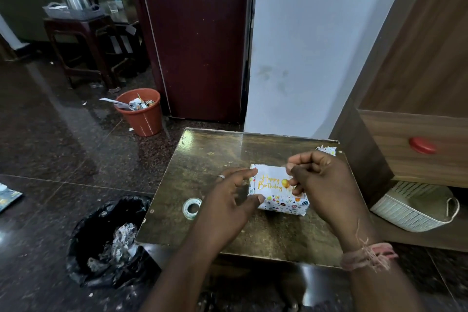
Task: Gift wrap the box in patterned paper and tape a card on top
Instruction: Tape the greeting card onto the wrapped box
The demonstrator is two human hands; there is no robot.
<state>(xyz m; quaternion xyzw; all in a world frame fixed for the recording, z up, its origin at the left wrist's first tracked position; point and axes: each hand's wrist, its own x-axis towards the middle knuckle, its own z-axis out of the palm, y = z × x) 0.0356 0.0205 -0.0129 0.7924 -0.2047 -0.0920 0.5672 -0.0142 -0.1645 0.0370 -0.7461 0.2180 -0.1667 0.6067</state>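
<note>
A: Two bare hands work over a small dark wooden table (222, 159) with a glossy scuffed top. What lies on it?

B: Near the table's middle sits a small box wrapped in white paper with coloured floral print (283, 204). A white card with gold "Happy Birthday" lettering and a balloon (272, 182) lies flat on the box's top.

A: And beside the table?

B: Left of the table, on the dark floor, is a crumpled black plastic bag holding paper scraps (106, 243). Beyond the table's far left corner stands an orange plastic bin (143, 114). Right of it sits a white woven basket (415, 206).

A: The hands?

B: The left hand (228, 200) is spread, index fingertip and thumb touching the card's left edge. The right hand (316, 180) is curled, fingertips pinching at the card's right edge. A clear tape roll (191, 208) lies on the table, just left of the left hand.
</note>
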